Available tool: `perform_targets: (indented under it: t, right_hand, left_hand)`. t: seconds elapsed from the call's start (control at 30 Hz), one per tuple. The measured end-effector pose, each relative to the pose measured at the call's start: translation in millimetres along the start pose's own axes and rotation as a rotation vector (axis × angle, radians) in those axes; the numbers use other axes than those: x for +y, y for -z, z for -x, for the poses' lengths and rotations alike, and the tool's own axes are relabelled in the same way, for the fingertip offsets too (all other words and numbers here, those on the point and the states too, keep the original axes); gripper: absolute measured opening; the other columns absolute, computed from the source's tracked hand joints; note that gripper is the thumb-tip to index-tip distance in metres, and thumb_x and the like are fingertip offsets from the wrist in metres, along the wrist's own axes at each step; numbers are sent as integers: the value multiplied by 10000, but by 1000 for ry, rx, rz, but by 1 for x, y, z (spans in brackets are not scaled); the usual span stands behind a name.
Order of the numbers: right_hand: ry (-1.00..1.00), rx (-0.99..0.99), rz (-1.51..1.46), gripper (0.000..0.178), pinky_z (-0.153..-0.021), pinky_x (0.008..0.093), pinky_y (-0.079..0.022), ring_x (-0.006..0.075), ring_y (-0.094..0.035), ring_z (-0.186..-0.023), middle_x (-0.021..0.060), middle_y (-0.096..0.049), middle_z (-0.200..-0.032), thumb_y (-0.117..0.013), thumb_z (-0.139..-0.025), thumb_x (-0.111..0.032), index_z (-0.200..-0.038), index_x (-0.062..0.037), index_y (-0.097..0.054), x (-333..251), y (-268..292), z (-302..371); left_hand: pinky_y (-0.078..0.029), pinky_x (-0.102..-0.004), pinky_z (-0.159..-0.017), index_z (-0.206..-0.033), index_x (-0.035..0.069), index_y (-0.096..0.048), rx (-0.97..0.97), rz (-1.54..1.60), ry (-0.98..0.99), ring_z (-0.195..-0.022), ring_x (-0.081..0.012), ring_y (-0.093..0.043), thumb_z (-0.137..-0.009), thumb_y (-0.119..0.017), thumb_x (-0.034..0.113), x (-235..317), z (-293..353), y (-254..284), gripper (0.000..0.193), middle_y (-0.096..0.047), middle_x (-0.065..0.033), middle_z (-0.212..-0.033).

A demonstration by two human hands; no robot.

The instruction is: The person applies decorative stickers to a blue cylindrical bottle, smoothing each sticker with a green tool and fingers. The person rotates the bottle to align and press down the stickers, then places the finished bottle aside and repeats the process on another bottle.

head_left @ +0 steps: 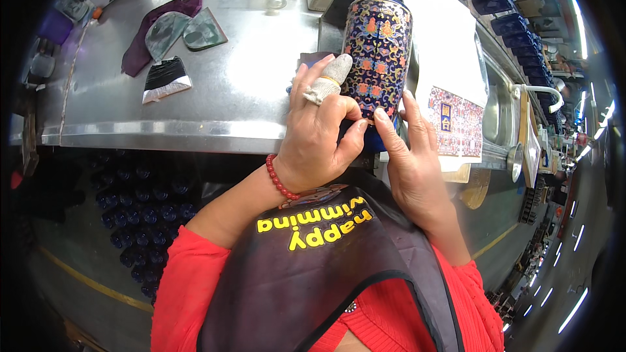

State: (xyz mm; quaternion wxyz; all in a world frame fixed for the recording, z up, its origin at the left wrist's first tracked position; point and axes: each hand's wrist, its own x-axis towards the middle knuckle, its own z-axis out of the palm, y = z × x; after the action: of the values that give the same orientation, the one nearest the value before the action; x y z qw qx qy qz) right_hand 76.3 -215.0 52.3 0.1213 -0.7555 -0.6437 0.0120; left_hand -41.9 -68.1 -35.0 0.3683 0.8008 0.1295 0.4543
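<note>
A dark blue bottle with a dense floral pattern in orange, yellow and light blue lies in front of me, its neck pointing away. At its near end, the thumb and forefinger of my left hand come together on the pattern's lower edge. A grey cloth cover, tied with a yellow band, wraps one finger of that hand. My right hand presses its thumb to the same edge, with its other fingers along the bottle's right side. Whatever supports the bottle underneath is mostly hidden.
White sheets and a printed patterned sheet lie right of the bottle, beside a sink. On the steel table are a purple cloth, flat pads and a black-and-silver piece. Blue bottles stand below.
</note>
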Motion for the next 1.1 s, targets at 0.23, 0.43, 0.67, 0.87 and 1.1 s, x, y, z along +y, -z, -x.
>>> perform_targets:
  t: [0.23,0.43,0.67,0.87,1.1]
  right_hand:
    - [7,-3,-3,711,-1073,527,-422,506,-494,-1268,361,-381,-1495,-607,-798,93,-1468,-136,-545,0,1,1]
    - [19,-12,92,683,-1080,517,-420,495,-485,-1282,349,-370,-1510,-590,-800,72,-1436,-175,-589,-3,1,-1]
    - [34,21,39,690,-1086,514,-415,487,-484,-1284,334,-371,-1521,-579,-793,95,-1434,-159,-586,4,4,-4]
    - [27,34,39,718,-1069,508,-427,468,-492,-1274,315,-383,-1519,-589,-772,114,-1448,-127,-562,8,0,-4]
    - [-4,53,-57,744,-1079,510,-416,478,-489,-1263,321,-401,-1499,-544,-770,148,-1486,-44,-484,18,5,-11]
  left_hand:
    - [-270,-627,-1150,-954,44,-587,21,67,9,-1342,-514,-433,-866,-672,93,-2,-1,-1,131,-539,-332,-1345]
    - [-265,-610,-1159,-971,29,-587,12,161,19,-1348,-520,-430,-881,-656,92,-4,3,2,130,-531,-332,-1372]
    - [-197,-596,-1190,-1259,5,-625,-28,94,23,-1335,-472,-482,-1019,-565,359,-5,16,14,432,-576,-287,-1362]
    - [-146,-613,-1205,-1442,-43,-515,-156,-188,-92,-1391,-473,-430,-1039,-458,544,2,34,9,715,-535,-297,-1419]
    - [-113,-611,-1209,-1482,-43,-464,-203,-120,-152,-1421,-481,-397,-1009,-455,615,-1,30,12,810,-480,-293,-1490]
